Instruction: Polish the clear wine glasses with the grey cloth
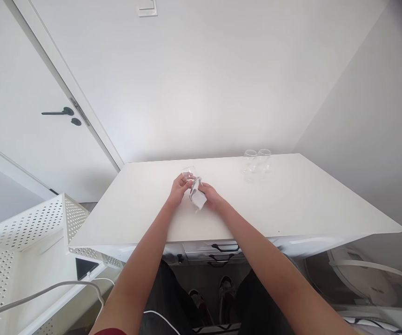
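My left hand (177,190) is closed around a clear drinking glass (188,170), which is held above the white tabletop (152,204). In my right hand (212,195) is a pale grey-white cloth (198,197), bunched up against the lower part of the glass, with a loose end hanging toward me. My fingers and the cloth partly hide the glass, so its full shape cannot be made out. Toward the back right of the tabletop, two clear stemmed glasses, a left one (250,162) and a right one (264,162), stand upright side by side.
A plain wall (201,93) rises behind the table. Drawers with black handles (224,247) are below the front edge. To the left stand a perforated white shelf (30,228) with a cable (47,291) and a door with a black handle (57,112). A rounded pale appliance (361,274) sits low right.
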